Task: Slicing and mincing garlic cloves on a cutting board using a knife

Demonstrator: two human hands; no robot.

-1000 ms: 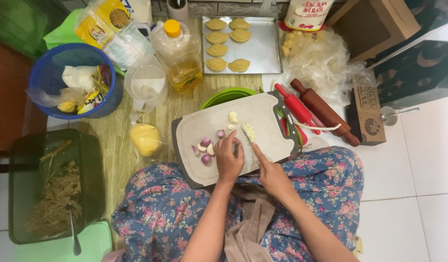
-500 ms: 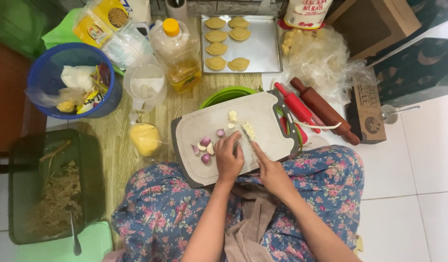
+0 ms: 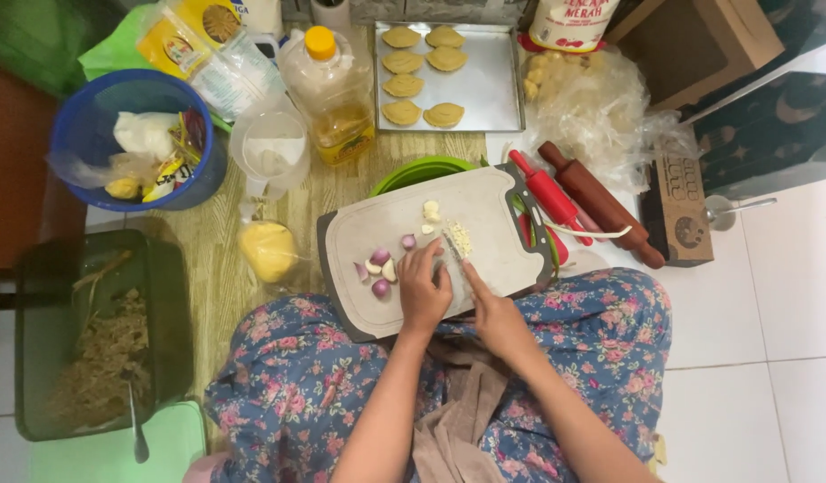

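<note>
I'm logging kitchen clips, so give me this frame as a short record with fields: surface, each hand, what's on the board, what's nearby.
surface: grey cutting board resting on the person's lap
left hand: left hand pressed on the board beside the knife
right hand: right hand holding a knife over chopped garlic
on board: shallots, garlic cloves
nearby: baking tray with pastries, oil bottle, two rolling pins, blue bin

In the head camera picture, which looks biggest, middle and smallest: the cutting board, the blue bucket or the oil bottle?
1. Cutting board, largest.
2. Blue bucket, a bit smaller.
3. Oil bottle, smallest, though it stands tall toward the camera, so its look is unsure.
</note>
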